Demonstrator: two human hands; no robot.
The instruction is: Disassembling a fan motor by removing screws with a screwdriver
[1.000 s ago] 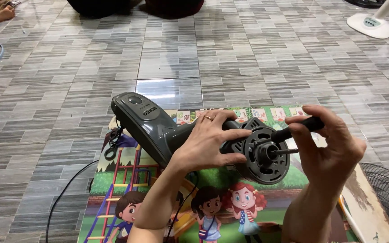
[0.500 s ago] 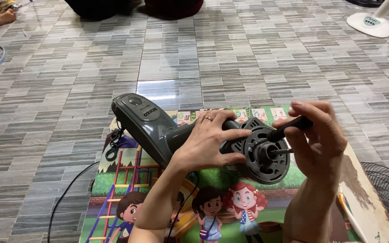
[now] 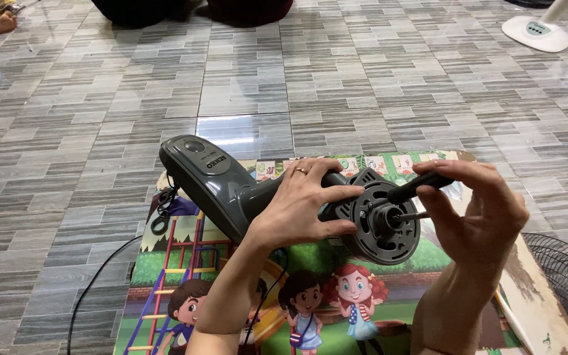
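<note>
Here the left hand (image 3: 297, 210) is wrapped around the neck of a dark grey fan motor housing (image 3: 231, 187), thumb under and fingers over, a ring showing on one finger; it holds the unit up off the floor, above a colourful cartoon play mat (image 3: 310, 296). The round vented front plate (image 3: 379, 223) of the motor faces right, with the bare shaft (image 3: 412, 215) sticking out of its centre. The right hand (image 3: 474, 217) is clenched on a black-handled screwdriver (image 3: 422, 184), handle pinched between thumb and fingertips, the tip lying at the front plate near the shaft. Judgement: the housing is rigid moulded plastic, smooth and somewhat slippery, with most of its weight likely at the motor end, so the grip on the narrow neck just behind the plate looks the soundest place to steady it; the long control end at upper left would lever against the wrist. The vent ribs look thin and could crack under a slipped tool. A black power cord (image 3: 100, 283) trails off the mat across the tiled floor (image 3: 264, 85). A wire fan guard (image 3: 560, 283) lies at right; a white fan base (image 3: 537, 33) stands well apart, far right.
</note>
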